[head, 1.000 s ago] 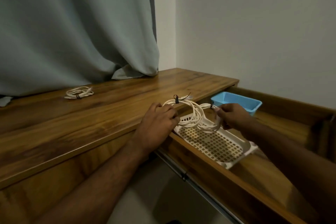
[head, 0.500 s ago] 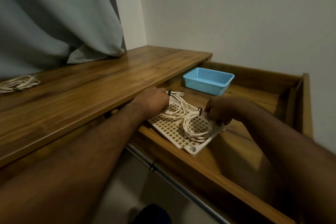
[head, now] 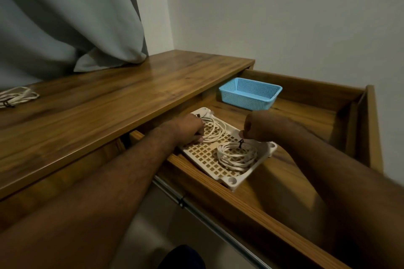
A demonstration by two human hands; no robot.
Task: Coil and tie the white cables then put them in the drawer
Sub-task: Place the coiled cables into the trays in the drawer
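Two tied white cable coils (head: 237,156) lie flat in the open wooden drawer (head: 306,113); a third coil (head: 16,96) lies outside.

In the open wooden drawer (head: 306,116), a white perforated plastic tray (head: 203,157) holds two coiled white cables, one (head: 215,130) behind and left of the other (head: 237,156). A blue mesh plastic basket (head: 250,96) sits behind the tray. A third coiled white cable (head: 15,96) lies far left on the wooden desktop (head: 109,98).

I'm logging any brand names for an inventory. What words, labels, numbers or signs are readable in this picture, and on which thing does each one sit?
None: no readable text shows anywhere in the head view.
White perforated plastic tray: no label visible.
Light blue plastic mesh basket: no label visible.
Coiled white cables in the tray: only dark ties, no print.
Coiled white cable on the wooden desk top: too small and blurred to show any marking.
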